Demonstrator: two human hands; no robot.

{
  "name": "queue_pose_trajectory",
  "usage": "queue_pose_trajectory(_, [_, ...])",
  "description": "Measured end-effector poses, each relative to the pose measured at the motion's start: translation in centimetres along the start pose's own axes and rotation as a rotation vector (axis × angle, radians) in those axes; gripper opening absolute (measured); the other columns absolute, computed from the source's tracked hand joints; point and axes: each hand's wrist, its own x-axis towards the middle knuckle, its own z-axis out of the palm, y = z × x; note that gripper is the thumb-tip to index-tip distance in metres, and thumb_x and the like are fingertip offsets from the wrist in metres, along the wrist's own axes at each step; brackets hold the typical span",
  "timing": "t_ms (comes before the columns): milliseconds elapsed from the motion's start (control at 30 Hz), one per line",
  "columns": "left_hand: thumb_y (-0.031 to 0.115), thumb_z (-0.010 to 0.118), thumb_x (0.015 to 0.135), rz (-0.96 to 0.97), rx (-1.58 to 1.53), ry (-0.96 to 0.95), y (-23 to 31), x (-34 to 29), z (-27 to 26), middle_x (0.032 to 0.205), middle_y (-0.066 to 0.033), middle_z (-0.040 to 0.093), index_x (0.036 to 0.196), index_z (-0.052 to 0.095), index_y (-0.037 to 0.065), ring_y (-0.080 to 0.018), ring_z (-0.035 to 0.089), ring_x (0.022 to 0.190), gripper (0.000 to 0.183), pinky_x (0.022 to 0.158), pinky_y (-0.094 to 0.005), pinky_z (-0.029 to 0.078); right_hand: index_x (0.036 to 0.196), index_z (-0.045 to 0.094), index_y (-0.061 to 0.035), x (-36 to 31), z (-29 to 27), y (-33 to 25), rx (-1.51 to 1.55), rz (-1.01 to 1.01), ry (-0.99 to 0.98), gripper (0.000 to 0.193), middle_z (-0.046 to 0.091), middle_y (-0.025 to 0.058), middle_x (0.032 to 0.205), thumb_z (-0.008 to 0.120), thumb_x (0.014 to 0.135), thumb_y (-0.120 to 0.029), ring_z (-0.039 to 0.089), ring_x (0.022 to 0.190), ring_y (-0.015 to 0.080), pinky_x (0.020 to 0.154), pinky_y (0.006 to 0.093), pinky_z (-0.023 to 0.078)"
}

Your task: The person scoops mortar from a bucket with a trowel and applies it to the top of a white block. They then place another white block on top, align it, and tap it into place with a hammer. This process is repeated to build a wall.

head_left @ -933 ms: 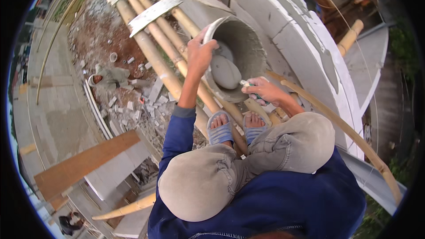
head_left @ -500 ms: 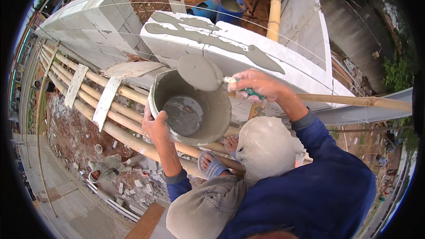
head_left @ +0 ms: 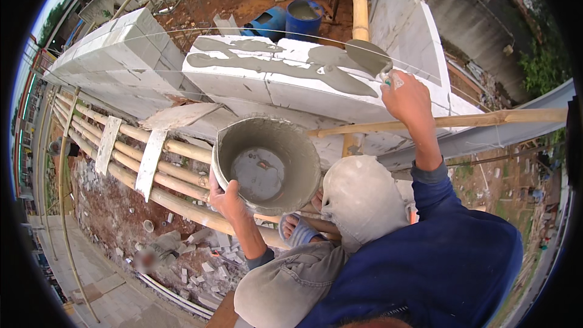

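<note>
At the right end of a white block wall (head_left: 234,85), a round-bladed trowel (head_left: 369,58) lies tilted over the top course, its blade at the edge of a patch of wet grey mortar (head_left: 333,56); whether it presses down or just skims, I cannot tell. The right hand (head_left: 405,98) is closed around the trowel's handle, of which only a green bit shows, a grip that seems chosen to keep the blade low and steerable. Nearer and to the left, the left hand (head_left: 231,201) is half closed on the near-left rim of a mortar bucket (head_left: 297,164), thumb over the lip and fingers mostly hidden outside, probably to steady it, since it appears to sit on round bamboo poles (head_left: 182,208) that offer little flat footing. White boards (head_left: 153,161) lie crosswise over those poles farther left, perhaps to tie them into a walkway. The bucket's mouth faces up close to the wall, which likely keeps the reach short. Its inner side is caked grey, and only a shallow, shiny pool of slurry (head_left: 258,176) covers the bottom. Past the wall, an upright blue barrel (head_left: 302,28) holds something grey near its brim, while a second blue barrel (head_left: 274,24) lies on its side just left of it, its contents too far off to make out.
</note>
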Motion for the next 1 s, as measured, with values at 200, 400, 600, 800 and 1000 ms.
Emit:
queue_pose_trajectory(200, [0.002, 0.064, 0.072, 0.038, 0.07, 0.008, -1.3, -0.6, -3.2, 0.131, -0.0142, 0.071, 0.148, 0.059, -0.011, -0.0223, 0.07, 0.114, 0.077, 0.104, -0.0347, 0.054, 0.127, 0.072, -0.0064, 1.9, 4.2, -1.5, 0.2, -0.167, 0.114, 0.039, 0.075, 0.0217, 0.115, 0.068, 0.097, -0.031, 0.07, 0.111, 0.0412, 0.1, 0.0525, 0.053])
queue_pose_trajectory(400, [0.003, 0.065, 0.072, 0.07, 0.045, 0.039, -1.8, -0.6, -4.3, 0.133, -0.015, 0.07, 0.149, 0.058, -0.012, -0.0227, 0.07, 0.115, 0.078, 0.105, -0.035, 0.054, 0.138, 0.067, -0.0103, 8.8, 12.2, -9.5, 0.337, -0.437, 0.132, 0.046, 0.071, 0.0185, 0.132, 0.065, 0.1, -0.035, 0.07, 0.112, 0.0413, 0.098, 0.0543, 0.055])
queue_pose_trajectory(600, [0.0, 0.065, 0.076, 0.004, 0.217, 0.182, -2.0, -1.1, -7.0, 0.117, -0.0071, 0.075, 0.143, 0.068, -0.004, -0.0148, 0.071, 0.099, 0.068, 0.091, -0.0307, 0.058, 0.134, 0.07, -0.0072, 9.9, 13.8, -13.1, 0.284, -0.544, 0.19, 0.043, 0.074, 0.0238, 0.122, 0.068, 0.1, -0.033, 0.071, 0.112, 0.043, 0.097, 0.0537, 0.056])
queue_pose_trajectory(800, [0.005, 0.068, 0.074, 0.141, 0.492, 0.169, -1.5, -1.3, -6.5, 0.137, -0.0223, 0.072, 0.144, 0.066, 0.0, -0.0282, 0.069, 0.125, 0.07, 0.11, -0.0338, 0.049, 0.143, 0.065, -0.0009, 11.1, 14.2, -5.0, 0.305, -0.511, 0.077, 0.05, 0.069, 0.0253, 0.135, 0.063, 0.107, -0.035, 0.063, 0.128, 0.0442, 0.111, 0.0487, 0.048])
queue_pose_trajectory(1000, [0.006, 0.064, 0.075, 0.075, 0.434, 0.13, -1.0, -1.2, -5.0, 0.143, -0.0296, 0.066, 0.144, 0.066, 0.002, -0.0397, 0.061, 0.14, 0.069, 0.12, -0.0366, 0.042, 0.154, 0.056, -0.0008, 9.3, 13.7, 0.3, 0.193, -0.315, 0.17, 0.06, 0.06, 0.0229, 0.152, 0.059, 0.109, -0.04, 0.055, 0.141, 0.0411, 0.121, 0.0456, 0.04])
